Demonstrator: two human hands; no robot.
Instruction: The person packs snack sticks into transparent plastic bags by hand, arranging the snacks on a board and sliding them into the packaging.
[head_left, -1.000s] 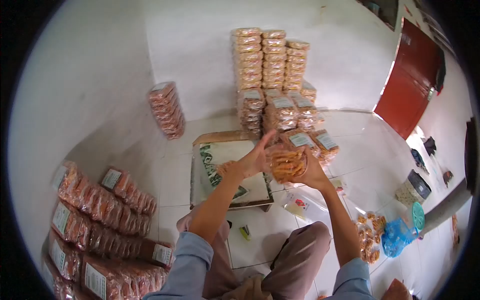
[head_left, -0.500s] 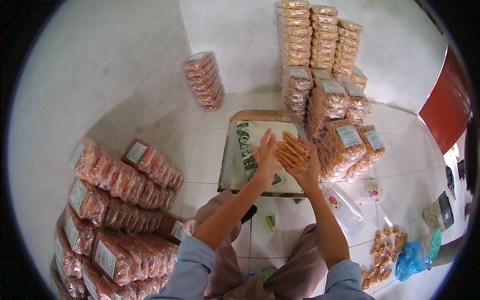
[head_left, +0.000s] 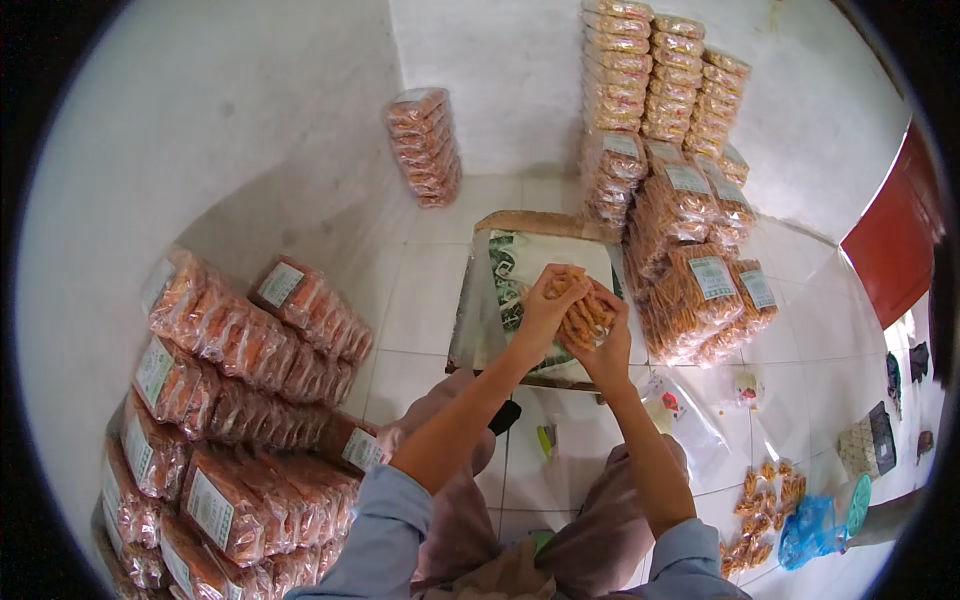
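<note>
– Since the bunch of orange-brown sticks [head_left: 583,322] sits between both palms, log the fingers first.

– Left hand [head_left: 545,312]: fingers clamped on the bunch from nine o'clock. Right hand [head_left: 610,345]: fingers curled round it from between three and four, clamped too. Clear wrap between skin and sticks: cannot tell.

– Why two hands?

– Judgement: sticks look slim and loose, so gripping from both sides probably stops them spreading. Bunch is held over the near part of the low table [head_left: 545,222]; the printed sheet [head_left: 505,290] there perhaps catches crumbs.

– Next ring, clock centred on the bunch, twelve straight ahead?

– Between six and seven, on the floor [head_left: 415,320]: small yellow-green tool [head_left: 546,440], type unclear. Between four and five: flat clear plastic [head_left: 690,430], perhaps laid there for easy reach by the right hand. Farther along that line: small bundles [head_left: 765,510], then a blue bag [head_left: 807,532].

– Outer ring?

– Half past two: labelled packs [head_left: 690,310], heaped beside the table. Between twelve and one: tall columns of pale packs [head_left: 617,70]. Eight to nine: rows of reddish packs [head_left: 240,330]. Between ten and eleven: one reddish stack [head_left: 425,150]. Seemingly sorted by kind, piled to save floor.
</note>
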